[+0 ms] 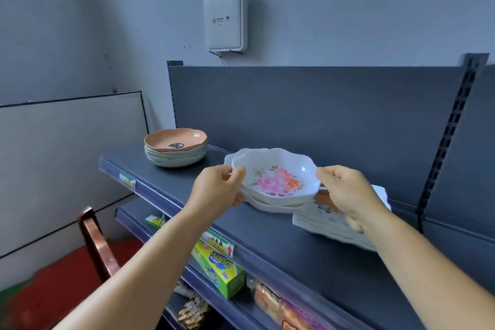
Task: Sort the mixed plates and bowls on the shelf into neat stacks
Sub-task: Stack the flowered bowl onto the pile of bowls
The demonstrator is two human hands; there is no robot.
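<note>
Dim bluish light, soft shadows (edges bend, lower left corner blurred)

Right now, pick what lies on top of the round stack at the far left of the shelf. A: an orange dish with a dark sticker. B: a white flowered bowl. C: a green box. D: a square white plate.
A: the top of the round stack is an orange dish with a dark sticker inside, while the flowered bowl is held between the left hand and right hand.
</note>
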